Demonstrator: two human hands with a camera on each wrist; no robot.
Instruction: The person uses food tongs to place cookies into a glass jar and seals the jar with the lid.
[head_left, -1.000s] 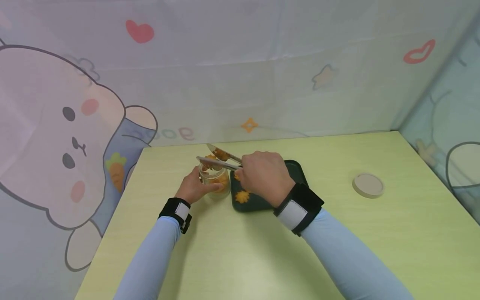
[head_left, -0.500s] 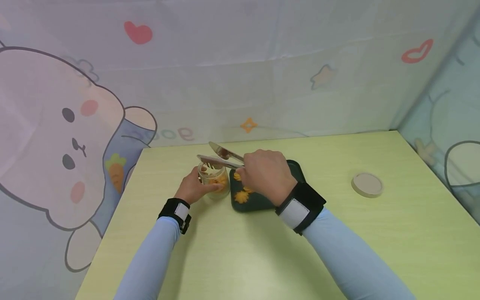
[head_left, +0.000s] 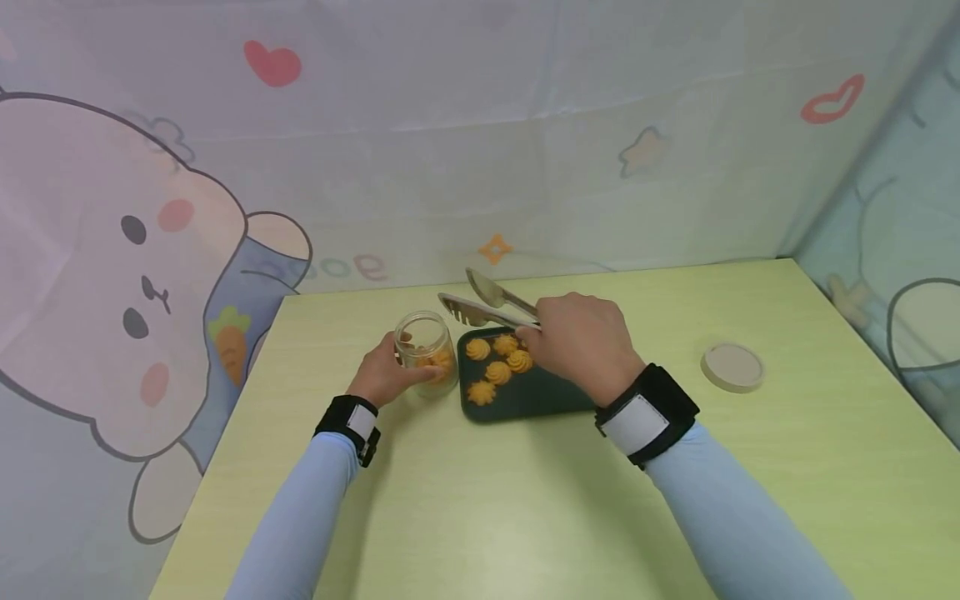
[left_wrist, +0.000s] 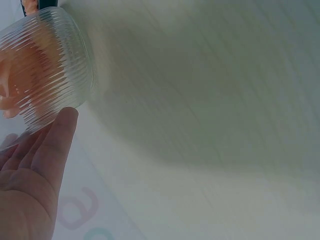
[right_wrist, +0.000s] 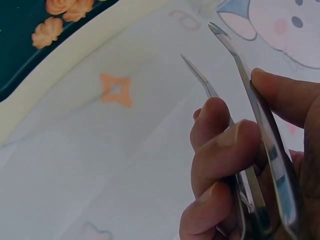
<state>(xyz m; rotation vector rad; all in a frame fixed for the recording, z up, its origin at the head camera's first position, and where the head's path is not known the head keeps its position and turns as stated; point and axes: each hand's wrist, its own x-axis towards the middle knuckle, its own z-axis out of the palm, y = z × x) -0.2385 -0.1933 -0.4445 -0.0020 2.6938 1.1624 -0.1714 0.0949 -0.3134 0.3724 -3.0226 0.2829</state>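
Observation:
My left hand (head_left: 390, 373) holds a clear glass jar (head_left: 422, 333) from its left side, thumb across the front. The ribbed jar wall (left_wrist: 75, 55) shows orange-yellow cookies inside, low in the jar. With curled fingers my right hand (head_left: 588, 337) grips metal tongs (head_left: 480, 311) over the tray's back edge. Their two arms stand apart, with nothing between the tips, as the right wrist view also shows. Below lies a dark green tray (head_left: 525, 404) with several swirled piped cookies (head_left: 498, 372) on its left part. The right hand covers the tray's back right part.
A round beige lid (head_left: 733, 367) lies on the light yellow table (head_left: 450, 500) to the right. Behind the table hangs a pale printed cloth (head_left: 525, 167), with a cartoon animal at left. The jar stands right beside the tray's left edge.
A cookie between the tongs over the jar has gone from them by half a second ago. The right hand and tongs have since moved right, over the tray. The left hand stays on the jar.

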